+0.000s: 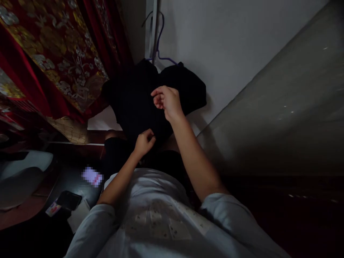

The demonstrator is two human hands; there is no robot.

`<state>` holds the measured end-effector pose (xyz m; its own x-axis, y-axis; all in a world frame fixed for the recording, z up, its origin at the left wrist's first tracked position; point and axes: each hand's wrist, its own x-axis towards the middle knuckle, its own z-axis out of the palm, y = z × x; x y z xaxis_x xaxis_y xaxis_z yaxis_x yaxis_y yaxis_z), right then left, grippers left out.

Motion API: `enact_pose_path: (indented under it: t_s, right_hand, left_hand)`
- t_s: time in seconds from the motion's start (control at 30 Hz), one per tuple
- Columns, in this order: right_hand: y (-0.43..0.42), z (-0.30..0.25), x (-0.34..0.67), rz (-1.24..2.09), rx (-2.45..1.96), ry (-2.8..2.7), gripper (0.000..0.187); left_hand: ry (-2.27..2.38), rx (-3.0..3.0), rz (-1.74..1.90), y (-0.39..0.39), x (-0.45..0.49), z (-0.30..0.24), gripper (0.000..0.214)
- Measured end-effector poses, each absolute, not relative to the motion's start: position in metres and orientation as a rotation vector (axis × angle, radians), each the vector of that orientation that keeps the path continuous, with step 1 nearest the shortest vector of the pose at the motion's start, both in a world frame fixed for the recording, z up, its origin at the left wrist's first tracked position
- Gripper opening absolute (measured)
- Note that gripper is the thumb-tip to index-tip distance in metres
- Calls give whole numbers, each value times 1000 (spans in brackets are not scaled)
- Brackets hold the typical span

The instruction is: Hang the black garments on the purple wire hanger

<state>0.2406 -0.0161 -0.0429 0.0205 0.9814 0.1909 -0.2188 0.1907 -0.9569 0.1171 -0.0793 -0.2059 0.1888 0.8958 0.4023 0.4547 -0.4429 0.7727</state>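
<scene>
Steady handling for a loose black cloth garment (131, 96)

The garment hangs from a thin purple hanger (168, 58) beside an upright pale metal strip (154, 25), its lower edge falling toward the person's lap. The bare right hand (169, 102) is raised before its middle, fingers curled inward; whether they pinch cloth or anything small is unclear. The bare left hand (144, 141) sits lower, by the bottom edge, fingers bent toward the thumb; I can't make out whether it grips the fabric.

To handle it well, I would let the left hand keep the lower edge gently taut while the right works in short, light movements, without tugging against the hanger. Black on black in such dim light hides folds, so feeling for each edge seems safer than trusting sight.

Behind is a plain grey wall (228, 39). A red curtain with gold and silver flowers (59, 50) reaches the garment's left edge, and a glossy grey-green panel (271, 114) slopes away on the right. At lower left, a smooth dark surface (71, 181) carries a black phone-like rectangle (69, 200) near its front edge and a pixelated lilac patch (92, 176) toward its right edge.
</scene>
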Motion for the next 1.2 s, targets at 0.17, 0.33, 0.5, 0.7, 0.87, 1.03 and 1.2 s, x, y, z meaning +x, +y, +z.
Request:
enact_pose_path:
  t_s: [0.17,0.33,0.5,0.7,0.87,1.03,1.2]
  right_hand:
    - [-16,-45,250,1150,-909,-1118,38]
    - [-11,-32,248,1171,-858,-1186,34]
    - [-2,-15,251,1148,-867,-1290,30]
    - [7,0,261,1137,-931,-1273,33]
    - [14,-1,256,961,-901,-1230,38]
    - [9,-32,240,816,-965,-1199,40]
    - [-29,-84,226,975,-1038,-1280,35]
  left_hand:
    - [1113,2088,1068,-78,97,-183,7]
    - [1088,1996,1139,-81,69,-148,20]
    - [1024,1976,1475,-51,73,-77,36]
    - [899,1970,1627,18,94,-15,28]
    - [960,1940,1687,35,106,-14,17]
    - [956,1861,1896,12,117,15,24]
    - [875,1759,2203,-20,74,45,19]
